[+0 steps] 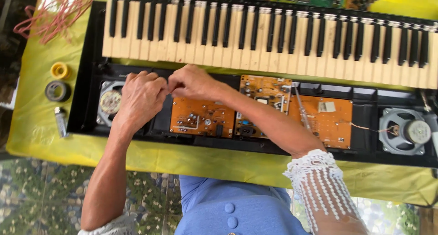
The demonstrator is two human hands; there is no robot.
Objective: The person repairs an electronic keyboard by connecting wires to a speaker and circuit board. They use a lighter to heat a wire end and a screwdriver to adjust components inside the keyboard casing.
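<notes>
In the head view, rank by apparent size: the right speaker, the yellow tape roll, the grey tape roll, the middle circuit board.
1. Middle circuit board
2. Right speaker
3. Grey tape roll
4. Yellow tape roll

The board and speaker look close in size, so their order is unsure.

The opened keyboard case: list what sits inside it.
Inside the black case lie three orange circuit boards, a speaker at each end and thin wires. Both hands, left and right, cover the spot they work on, so that part is hidden.
</notes>
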